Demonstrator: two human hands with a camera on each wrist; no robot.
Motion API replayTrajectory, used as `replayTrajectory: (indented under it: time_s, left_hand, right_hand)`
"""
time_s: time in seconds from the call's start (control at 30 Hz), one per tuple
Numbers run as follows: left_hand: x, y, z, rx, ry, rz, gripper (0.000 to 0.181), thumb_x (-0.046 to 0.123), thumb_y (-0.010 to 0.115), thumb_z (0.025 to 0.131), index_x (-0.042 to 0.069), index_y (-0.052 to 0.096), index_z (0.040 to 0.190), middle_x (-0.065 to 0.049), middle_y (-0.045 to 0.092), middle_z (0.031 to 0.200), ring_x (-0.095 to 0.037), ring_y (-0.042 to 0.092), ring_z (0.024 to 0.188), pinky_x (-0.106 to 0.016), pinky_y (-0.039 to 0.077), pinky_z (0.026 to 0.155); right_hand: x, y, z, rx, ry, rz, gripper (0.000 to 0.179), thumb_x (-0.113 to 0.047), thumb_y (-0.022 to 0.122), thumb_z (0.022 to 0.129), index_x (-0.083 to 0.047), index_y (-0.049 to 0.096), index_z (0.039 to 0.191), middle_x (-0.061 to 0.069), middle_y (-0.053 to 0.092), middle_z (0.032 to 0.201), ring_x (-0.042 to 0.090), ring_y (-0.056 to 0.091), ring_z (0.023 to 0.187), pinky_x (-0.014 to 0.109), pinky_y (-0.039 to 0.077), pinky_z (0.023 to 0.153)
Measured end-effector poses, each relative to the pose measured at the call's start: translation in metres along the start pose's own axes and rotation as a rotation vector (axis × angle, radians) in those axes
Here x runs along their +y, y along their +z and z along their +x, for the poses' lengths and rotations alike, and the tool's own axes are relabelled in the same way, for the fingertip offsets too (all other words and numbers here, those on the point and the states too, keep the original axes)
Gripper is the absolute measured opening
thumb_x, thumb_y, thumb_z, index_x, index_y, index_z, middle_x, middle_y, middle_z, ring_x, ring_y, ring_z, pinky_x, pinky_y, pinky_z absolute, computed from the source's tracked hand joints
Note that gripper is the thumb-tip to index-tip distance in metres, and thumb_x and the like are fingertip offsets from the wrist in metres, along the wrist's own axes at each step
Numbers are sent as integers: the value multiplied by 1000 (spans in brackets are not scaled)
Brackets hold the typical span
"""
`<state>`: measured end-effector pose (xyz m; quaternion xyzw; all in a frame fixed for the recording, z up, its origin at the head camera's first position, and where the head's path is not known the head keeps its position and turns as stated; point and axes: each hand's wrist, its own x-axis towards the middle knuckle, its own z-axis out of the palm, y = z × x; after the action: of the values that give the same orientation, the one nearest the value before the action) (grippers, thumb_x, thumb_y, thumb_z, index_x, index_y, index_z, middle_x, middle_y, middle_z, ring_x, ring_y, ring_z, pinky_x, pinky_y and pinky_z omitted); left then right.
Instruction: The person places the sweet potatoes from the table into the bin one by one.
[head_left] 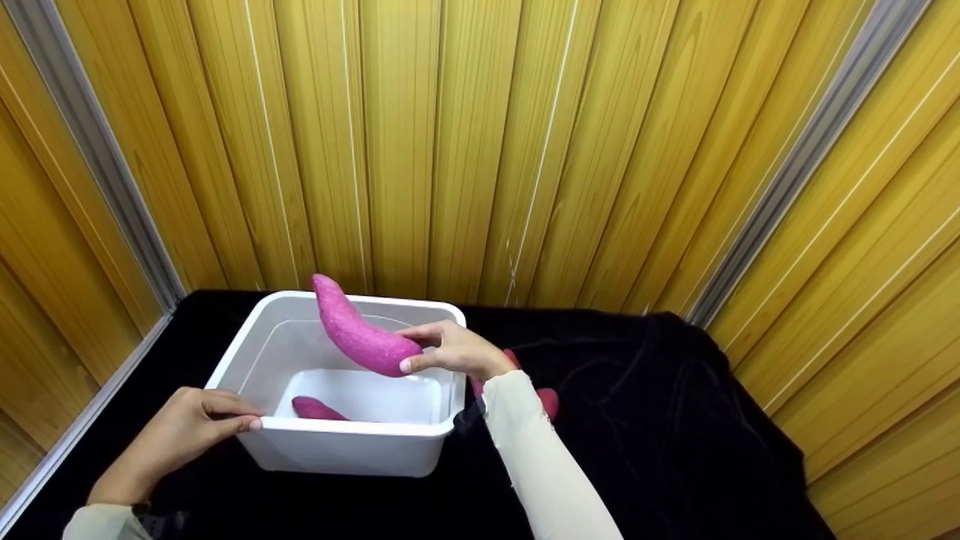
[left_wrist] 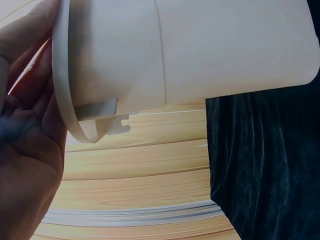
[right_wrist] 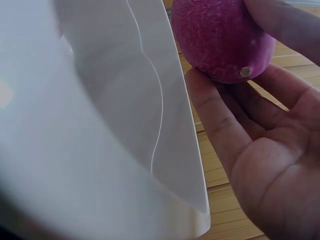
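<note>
My right hand [head_left: 459, 351] pinches a purple sweet potato [head_left: 360, 337] by one end, above a white plastic bin [head_left: 352, 450]. The sweet potato's narrow end points up and to the left. In the right wrist view, thumb and fingers hold the rounded end of the sweet potato [right_wrist: 220, 40] beside the bin wall [right_wrist: 170, 125]. My left hand [head_left: 191, 427] grips the bin's near left corner; its fingers bend over the rim [left_wrist: 61, 70] in the left wrist view. Inside the bin lies another sweet potato [head_left: 316, 409], partly hidden by the near wall.
Reddish sweet potatoes [head_left: 549, 401] lie right of the bin, mostly hidden behind my right wrist. Black cloth [head_left: 675, 435] covers the table. Yellow wood-patterned panels [head_left: 480, 150] stand behind and at both sides, with grey metal strips [head_left: 810, 157] at the corners.
</note>
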<state>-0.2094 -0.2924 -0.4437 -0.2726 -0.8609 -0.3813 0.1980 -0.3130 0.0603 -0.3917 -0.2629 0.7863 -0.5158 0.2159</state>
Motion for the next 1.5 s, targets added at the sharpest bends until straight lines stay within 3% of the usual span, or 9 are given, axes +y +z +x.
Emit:
replayTrajectory:
  time_s: [0.17,0.4,0.57,0.77,1.07,1.5]
  left_hand:
    - [-1,0,0,5,-15,9,20,1,83,67,16,79,80,11,74,76,10,60,75,-5,45,63]
    - [-2,1,0,-13,-11,-21,16,1,82,69,12,79,80,1,75,75,9,59,75,-6,44,62]
    - [-2,1,1,-13,-13,-5,18,2,83,68,15,79,81,6,74,76,9,59,75,-5,45,63]
    - [-2,1,1,-8,-5,0,16,1,83,67,11,79,79,9,74,75,10,59,74,-5,45,63]
    - [-4,0,2,-15,-4,-4,16,1,83,68,13,79,78,4,74,74,10,59,74,-5,45,63]
    - [-5,2,4,-33,-19,5,11,4,82,70,12,79,78,-2,75,76,10,59,76,-6,44,62]
  right_hand:
    - [1,0,0,-4,-3,18,52,-13,77,80,-12,61,130,4,67,122,11,61,106,27,47,95]
    - [3,-1,-1,-24,-11,49,48,-10,76,81,-9,63,127,7,67,121,11,62,104,26,50,92]
    - [3,-3,-3,-41,-8,37,48,-9,75,80,-9,63,127,6,67,122,11,62,105,26,49,92]
    - [3,-4,-3,-42,-9,39,50,-11,75,80,-9,62,128,5,67,122,11,61,105,26,48,93]
    - [3,-8,-5,-48,14,47,49,-6,69,84,-2,57,132,11,59,134,24,50,129,32,44,103]
    - [11,-12,-8,54,-27,84,43,-10,69,86,3,60,126,17,64,124,19,62,111,31,49,98]
